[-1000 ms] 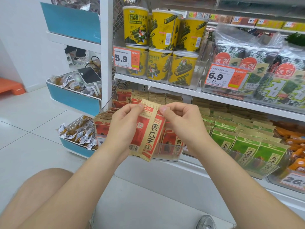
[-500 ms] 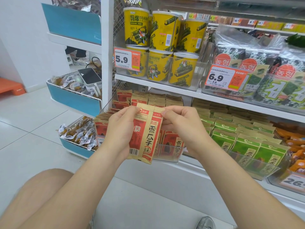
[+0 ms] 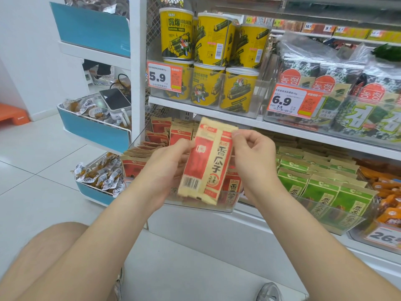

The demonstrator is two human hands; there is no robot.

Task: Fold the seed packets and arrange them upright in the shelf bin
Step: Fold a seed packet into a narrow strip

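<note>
**Seed packet** [image 3: 208,161] — red and tan, narrow. A lengthwise flap is turned over, so the barcode side shows on the left. It is held nearly upright with its top leaning right, in the air in front of the shelf bin [image 3: 227,206], not yet inside.

**Left hand** [image 3: 167,170] — fingers clamped on the packet's left edge at about mid-height. This grip probably presses the flap down so the fold keeps.

**Right hand** [image 3: 253,157] — fingers curled, with thumb and forefinger pinching the upper right edge. It likely steadies the packet upright, ready to go in.

**Shelf bin** — clear plastic on the lower shelf, behind and below the hands. It already carries rows of red packets [image 3: 160,131] standing on end.

**Neighbours** — green packets [image 3: 314,185] in the next bin to the right, yellow tubs [image 3: 208,40] on the shelf above.

**Change from half a second ago** — the packet has risen and shifted right. Its top edge now stands clear above both hands, where the fingers earlier held its top corners. The left hand has slid lower down the edge.

**Stage, as judged** — fold nearly finished, placing still to come.
</note>
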